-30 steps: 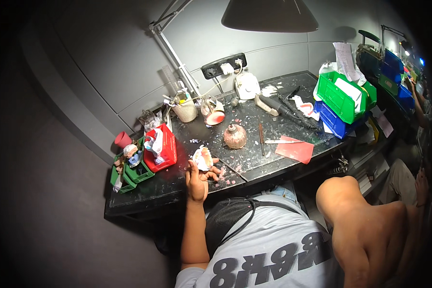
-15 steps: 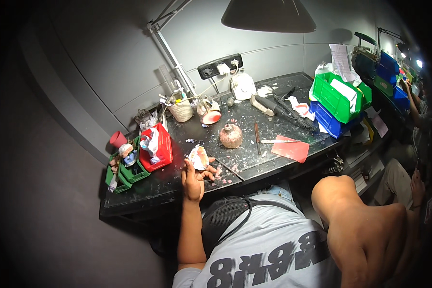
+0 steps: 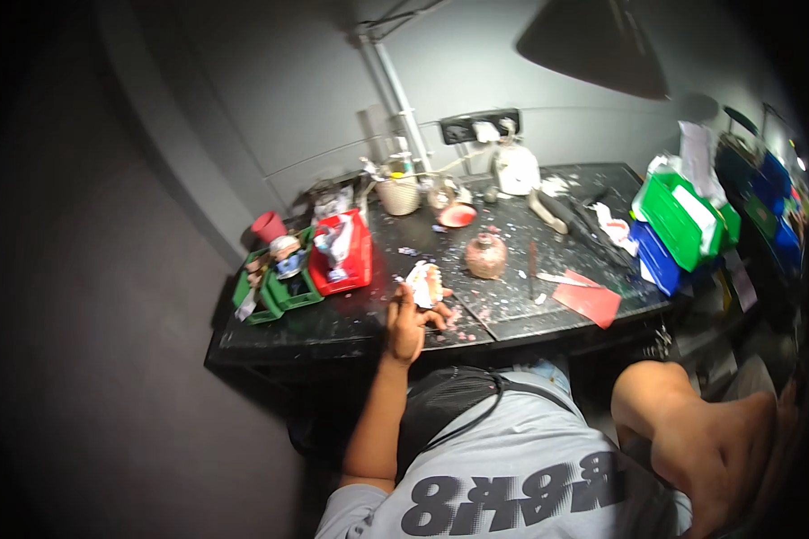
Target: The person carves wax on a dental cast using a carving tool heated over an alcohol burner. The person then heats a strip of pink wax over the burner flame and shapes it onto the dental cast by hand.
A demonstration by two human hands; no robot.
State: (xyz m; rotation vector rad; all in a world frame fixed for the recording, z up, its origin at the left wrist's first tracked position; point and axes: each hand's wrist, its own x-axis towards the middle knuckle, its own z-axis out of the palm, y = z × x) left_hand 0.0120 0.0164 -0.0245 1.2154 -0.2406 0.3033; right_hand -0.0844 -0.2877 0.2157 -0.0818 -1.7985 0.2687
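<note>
My left hand [image 3: 407, 328] holds a white dental cast with pinkish teeth [image 3: 425, 284] just above the front of the black bench [image 3: 333, 332]. A thin dark tool [image 3: 476, 321] lies beside it, among pink scraps. My right arm is bent up close to the camera at lower right; my right hand [image 3: 715, 449] is blurred, its fingers unclear. Behind the cast sit a round pink-stained burner [image 3: 484, 258] and a pinkish sheet [image 3: 587, 301] with a pale knife [image 3: 566, 280] across it.
Green [image 3: 292, 287] and red bins [image 3: 355, 260] stand left; a holder of tools [image 3: 398, 196], white device [image 3: 517, 171] and dark handpiece [image 3: 553, 216] behind. Green [image 3: 670, 216] and blue bins [image 3: 654, 265] stand right. A lamp [image 3: 593, 49] hangs above. Another workstation [image 3: 768, 189] is far right.
The view has swung and blurred, shifting the bench rightward in the picture. My left hand keeps hold of the cast over the same spot of the bench.
</note>
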